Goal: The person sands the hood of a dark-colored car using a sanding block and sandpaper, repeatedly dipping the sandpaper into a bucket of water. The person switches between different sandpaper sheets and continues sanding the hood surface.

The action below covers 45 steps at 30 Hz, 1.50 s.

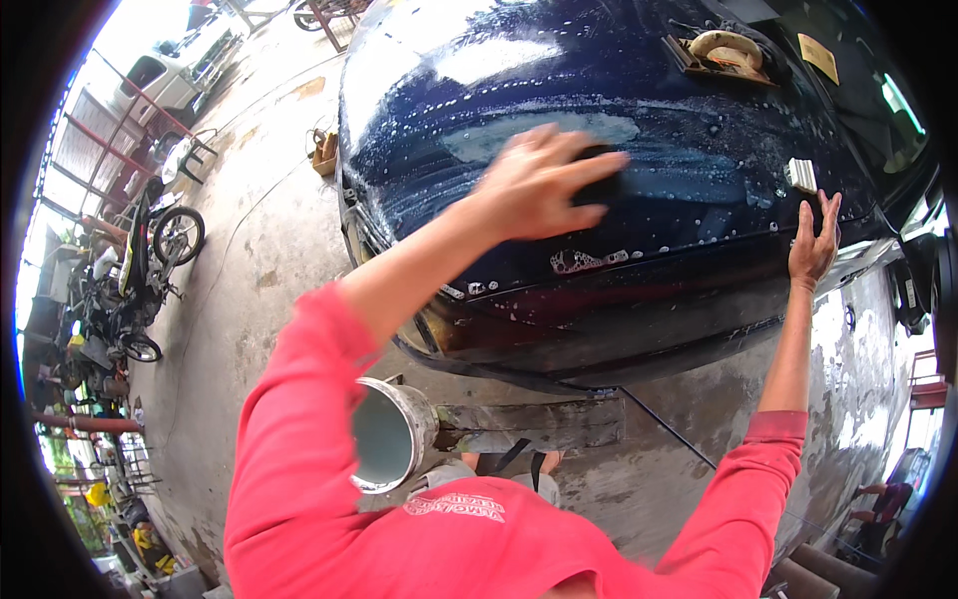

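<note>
- I see two hands, both on one wet, dark blue car hood point(479, 120).
- My left hand point(534, 185) presses one dark sponge point(599, 180) flat on the hood. Its fingers point(584, 165) are spread over the sponge, not pinching it.
- The sponge sits near the middle of the hood, in a pale patch of soap.
- My right hand point(813, 240) lies flat near the hood's right edge, fingers close together, holding nothing.
- One small white block point(801, 175) rests just above that hand.
- One tan sanding tool point(725, 50) lies near the top of the hood.
- One grey bucket point(391, 434) stands on the concrete floor point(259, 260) below the car.
- I count two motorbikes point(150, 250) far to the left.
</note>
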Available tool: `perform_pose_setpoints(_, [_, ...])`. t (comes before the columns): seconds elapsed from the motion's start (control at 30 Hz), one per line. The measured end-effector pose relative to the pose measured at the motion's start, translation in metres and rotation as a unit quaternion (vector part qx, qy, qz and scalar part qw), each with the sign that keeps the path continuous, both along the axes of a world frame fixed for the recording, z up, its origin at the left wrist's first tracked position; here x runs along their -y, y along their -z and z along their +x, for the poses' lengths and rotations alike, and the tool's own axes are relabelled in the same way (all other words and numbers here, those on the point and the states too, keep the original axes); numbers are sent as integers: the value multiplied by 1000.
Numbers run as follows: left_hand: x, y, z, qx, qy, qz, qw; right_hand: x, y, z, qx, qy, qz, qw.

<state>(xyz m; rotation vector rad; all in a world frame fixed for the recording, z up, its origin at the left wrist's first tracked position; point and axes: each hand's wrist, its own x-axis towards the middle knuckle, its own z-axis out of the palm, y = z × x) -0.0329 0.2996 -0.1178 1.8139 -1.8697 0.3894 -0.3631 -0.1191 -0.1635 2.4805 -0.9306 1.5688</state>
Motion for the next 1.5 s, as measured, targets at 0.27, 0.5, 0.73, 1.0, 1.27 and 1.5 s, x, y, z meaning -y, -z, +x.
perform_pose_setpoints(0.27, [66,1,-33,20,33,-4,999,6,0,-1,-27,2,11,1000])
perform_pose_setpoints(0.5, [-152,28,56,-34,-128,19,991,3,3,1,-10,10,-12,1000])
perform_pose_setpoints(0.73, [175,-22,-100,11,31,4,999,3,-2,-2,-19,-5,-4,1000])
perform_pose_setpoints(1.0, [-97,20,23,-6,-83,-8,996,1,1,0,-17,4,-14,1000])
perform_pose_setpoints(1.27, [62,2,-29,16,-4,-53,998,0,1,1,2,-8,3,1000])
perform_pose_setpoints(1.5, [91,-12,-46,17,-23,51,998,2,-1,-1,-34,3,-6,999])
